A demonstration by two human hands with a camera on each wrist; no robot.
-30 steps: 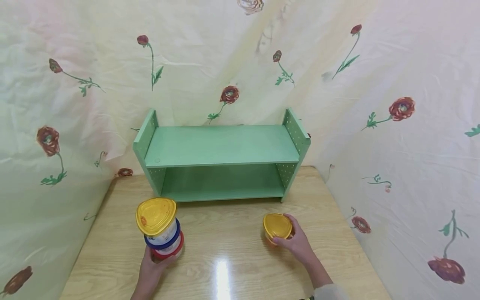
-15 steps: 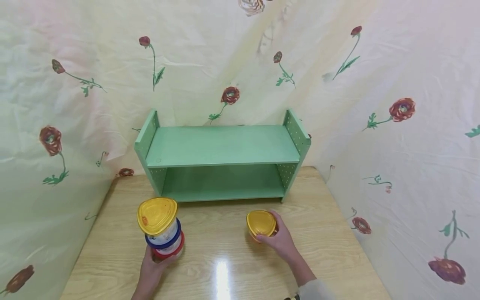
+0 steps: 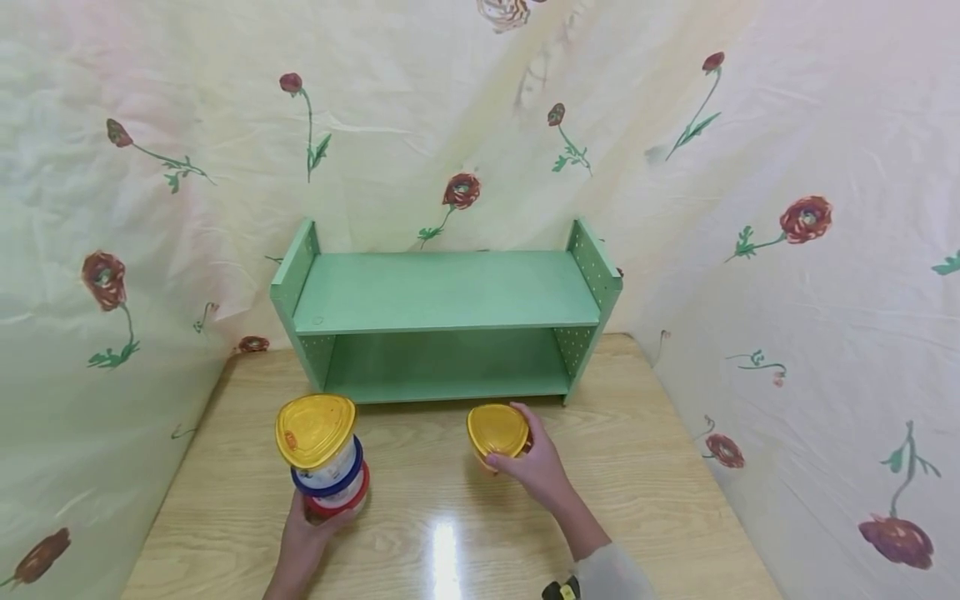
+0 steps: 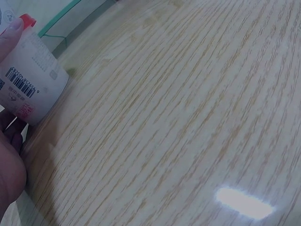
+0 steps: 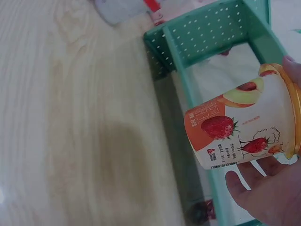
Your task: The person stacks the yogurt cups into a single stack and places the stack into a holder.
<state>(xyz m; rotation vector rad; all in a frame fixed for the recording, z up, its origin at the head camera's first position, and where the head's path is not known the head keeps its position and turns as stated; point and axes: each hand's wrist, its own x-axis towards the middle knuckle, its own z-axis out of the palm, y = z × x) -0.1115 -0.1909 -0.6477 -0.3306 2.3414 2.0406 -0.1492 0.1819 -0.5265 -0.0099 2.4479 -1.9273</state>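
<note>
On the table's left side, a leaning stack of yogurt cups shows a yellow lid (image 3: 315,429) on top, then a blue lid (image 3: 352,475) and a red lid (image 3: 347,502). My left hand (image 3: 303,540) grips the lowest cup, its thumb by the red rim; that white cup (image 4: 33,77) has a barcode. Right of the middle, my right hand (image 3: 538,468) holds another yellow-lidded yogurt cup (image 3: 497,429) around its lid. In the right wrist view, strawberries and melon are printed on this yogurt cup (image 5: 240,125), and it is raised over the table, in front of the shelf.
A green two-level shelf (image 3: 450,287) stands at the back of the wooden table (image 3: 420,492), its front edge just beyond both hands. Flower-printed cloth (image 3: 420,108) hangs behind and at both sides. Light glares on the tabletop near the front.
My right hand has carried its yellow-lidded yogurt cup to the left and slightly toward the shelf. The left hand and the stack have stayed in place.
</note>
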